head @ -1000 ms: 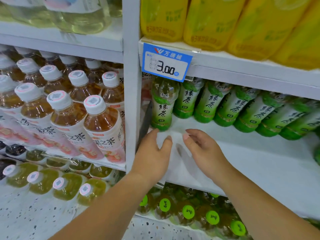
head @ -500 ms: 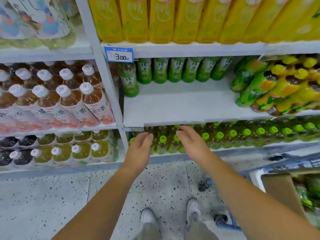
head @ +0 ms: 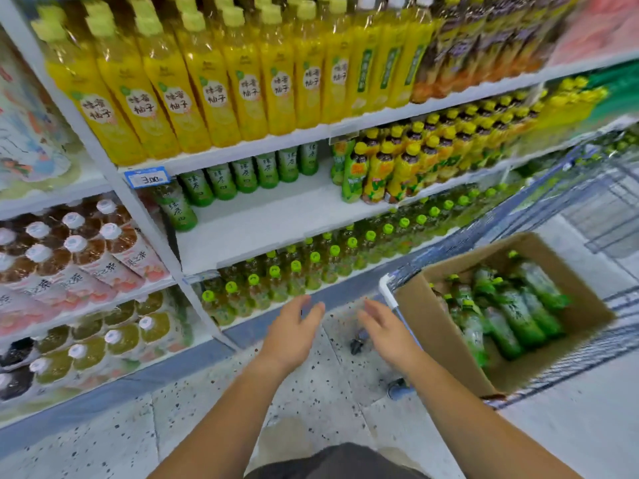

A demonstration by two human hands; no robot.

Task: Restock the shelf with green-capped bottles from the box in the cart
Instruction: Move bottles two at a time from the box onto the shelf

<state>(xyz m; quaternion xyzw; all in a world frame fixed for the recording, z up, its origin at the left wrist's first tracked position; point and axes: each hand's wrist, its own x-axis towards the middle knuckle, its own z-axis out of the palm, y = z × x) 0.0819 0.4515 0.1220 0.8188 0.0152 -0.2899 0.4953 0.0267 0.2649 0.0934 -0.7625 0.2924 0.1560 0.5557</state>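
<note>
A brown cardboard box (head: 446,335) sits in the cart (head: 587,361) at the right, holding several green-capped, green-labelled bottles (head: 511,312) lying on their sides. The white middle shelf (head: 276,219) carries a back row of the same green tea bottles (head: 242,174) and one bottle (head: 174,209) at its left front; the rest of its surface is bare. My left hand (head: 294,330) and my right hand (head: 385,331) hang over the floor between shelf and cart, fingers relaxed, holding nothing. My right hand is just left of the box.
Yellow drink bottles (head: 193,84) fill the top shelf, yellow-capped bottles (head: 408,157) stand at the right of the middle shelf. Green-capped bottles (head: 276,281) line the shelf below. Brown tea bottles (head: 69,247) fill the left bay. The cart's wheels (head: 359,344) rest on speckled floor.
Both hands have drawn back from the middle shelf and dropped lower. The view has pulled away and swung right, bringing the cart and the box of bottles into sight.
</note>
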